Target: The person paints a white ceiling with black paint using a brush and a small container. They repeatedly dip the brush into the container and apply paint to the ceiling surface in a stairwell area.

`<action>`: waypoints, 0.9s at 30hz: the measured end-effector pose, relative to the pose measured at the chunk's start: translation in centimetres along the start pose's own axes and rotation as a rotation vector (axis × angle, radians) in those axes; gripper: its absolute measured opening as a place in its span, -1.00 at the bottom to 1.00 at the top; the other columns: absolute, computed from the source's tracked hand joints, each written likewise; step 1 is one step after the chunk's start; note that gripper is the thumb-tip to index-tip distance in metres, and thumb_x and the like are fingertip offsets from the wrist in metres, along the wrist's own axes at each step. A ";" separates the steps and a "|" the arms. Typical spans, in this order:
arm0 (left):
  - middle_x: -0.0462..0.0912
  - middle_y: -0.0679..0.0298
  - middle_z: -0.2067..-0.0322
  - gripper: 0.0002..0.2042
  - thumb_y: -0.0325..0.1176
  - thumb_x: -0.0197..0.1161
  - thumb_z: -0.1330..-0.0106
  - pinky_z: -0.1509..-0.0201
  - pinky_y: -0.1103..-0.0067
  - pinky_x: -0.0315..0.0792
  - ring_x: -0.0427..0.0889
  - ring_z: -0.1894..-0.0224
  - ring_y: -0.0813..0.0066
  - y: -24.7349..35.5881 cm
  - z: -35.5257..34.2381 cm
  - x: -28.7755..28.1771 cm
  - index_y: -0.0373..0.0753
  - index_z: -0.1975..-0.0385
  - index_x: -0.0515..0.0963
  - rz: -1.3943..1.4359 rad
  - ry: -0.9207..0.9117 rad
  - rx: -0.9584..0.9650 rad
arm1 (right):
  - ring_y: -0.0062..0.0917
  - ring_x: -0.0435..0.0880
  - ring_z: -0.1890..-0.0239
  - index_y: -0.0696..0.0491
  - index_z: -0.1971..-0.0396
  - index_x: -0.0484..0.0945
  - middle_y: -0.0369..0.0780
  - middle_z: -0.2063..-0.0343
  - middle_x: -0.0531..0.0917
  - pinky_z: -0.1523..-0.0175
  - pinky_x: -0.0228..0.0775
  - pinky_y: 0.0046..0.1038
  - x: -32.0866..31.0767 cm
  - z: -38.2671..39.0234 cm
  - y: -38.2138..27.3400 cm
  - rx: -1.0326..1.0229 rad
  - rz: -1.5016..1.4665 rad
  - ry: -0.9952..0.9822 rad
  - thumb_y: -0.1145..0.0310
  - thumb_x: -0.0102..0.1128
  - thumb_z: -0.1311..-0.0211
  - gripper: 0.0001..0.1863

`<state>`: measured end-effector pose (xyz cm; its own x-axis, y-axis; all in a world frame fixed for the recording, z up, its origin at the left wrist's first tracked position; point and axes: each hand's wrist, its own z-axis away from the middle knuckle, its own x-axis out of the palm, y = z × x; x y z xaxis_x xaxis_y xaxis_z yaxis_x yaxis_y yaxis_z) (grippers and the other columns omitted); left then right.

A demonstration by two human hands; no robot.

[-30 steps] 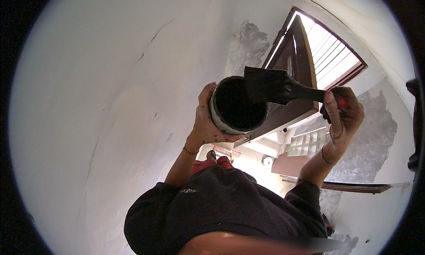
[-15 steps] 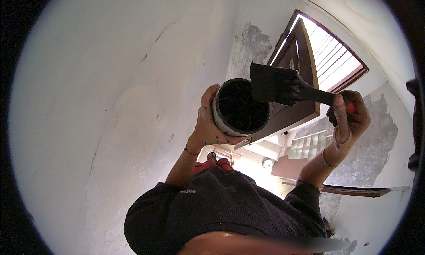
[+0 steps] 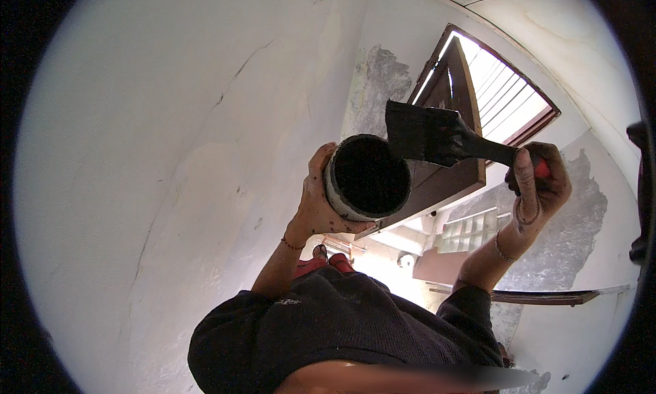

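My left hand (image 3: 316,199) is wrapped round the side of a round, light-coloured paint can (image 3: 337,194), with its mouth facing up toward me. Its inside is black, so how full it is cannot be made out. Closed on the red handle of a wide paintbrush (image 3: 425,133) is my right hand (image 3: 538,185), out to the right. Black covers the brush's head and neck. Its broad end reaches left, just over the can's upper right rim; whether they touch is unclear. Dark smears and spots mark both hands.
A pale wall (image 3: 171,155) with long cracks fills the left side. Behind the brush stands an open brown shutter (image 3: 454,168) beside a barred window (image 3: 509,86). Grey patches (image 3: 567,216) show on the right wall, above a dark wooden shelf (image 3: 547,297).
The can and my left hand have dropped slightly in the picture, drawing a little away from the brush. The brush and right hand stay almost where they were.
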<state>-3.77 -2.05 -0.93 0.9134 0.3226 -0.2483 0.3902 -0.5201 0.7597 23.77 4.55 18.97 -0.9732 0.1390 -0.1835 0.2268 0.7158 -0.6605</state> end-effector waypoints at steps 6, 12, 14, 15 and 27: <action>0.24 -0.05 -0.29 0.44 0.07 0.74 0.52 -0.43 0.21 0.24 0.36 -0.31 -0.03 0.5 0.1 0.1 -0.29 -0.42 -0.13 -0.104 0.040 0.088 | -0.73 0.47 0.60 0.16 0.43 0.61 -0.35 0.61 0.58 0.50 0.23 -0.68 -0.1 -0.1 -0.5 -0.019 0.021 -0.014 0.24 0.49 -0.12 -0.70; 0.16 -0.02 -0.33 0.49 0.05 0.76 0.58 -0.47 0.22 0.17 0.28 -0.36 0.02 0.1 0.3 0.1 -0.27 -0.43 -0.16 -0.080 0.022 0.066 | -0.72 0.47 0.61 0.17 0.42 0.62 -0.34 0.61 0.58 0.50 0.23 -0.68 0.0 -0.2 -0.6 -0.047 0.044 -0.030 0.31 0.47 -0.13 -0.75; 0.26 -0.09 -0.29 0.42 0.11 0.74 0.49 -0.41 0.22 0.28 0.39 -0.30 -0.05 -0.1 0.2 0.1 -0.32 -0.41 -0.09 -0.058 0.046 0.122 | -0.72 0.47 0.62 0.17 0.41 0.61 -0.34 0.61 0.58 0.50 0.23 -0.68 0.0 -0.2 -0.6 -0.054 0.040 -0.028 0.33 0.47 -0.13 -0.76; 0.26 -0.09 -0.29 0.42 0.11 0.74 0.49 -0.41 0.21 0.28 0.39 -0.31 -0.06 0.0 0.2 0.1 -0.31 -0.41 -0.09 -0.054 0.048 0.115 | -0.72 0.47 0.62 0.17 0.41 0.61 -0.33 0.61 0.58 0.50 0.22 -0.68 -0.1 -0.2 -0.6 -0.059 0.039 -0.027 0.34 0.47 -0.13 -0.77; 0.25 0.02 -0.31 0.51 -0.04 0.79 0.61 -0.49 0.24 0.13 0.28 -0.37 0.09 -0.1 0.6 0.0 -0.25 -0.44 -0.18 0.023 0.012 0.018 | -0.72 0.48 0.61 0.19 0.41 0.61 -0.33 0.62 0.58 0.49 0.23 -0.68 0.0 -0.2 -0.4 -0.095 0.014 -0.042 0.33 0.48 -0.13 -0.75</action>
<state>-3.78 -2.46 -1.33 0.9208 0.3195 -0.2238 0.3712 -0.5415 0.7543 23.67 4.42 19.33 -0.9669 0.1223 -0.2238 0.2338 0.7756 -0.5863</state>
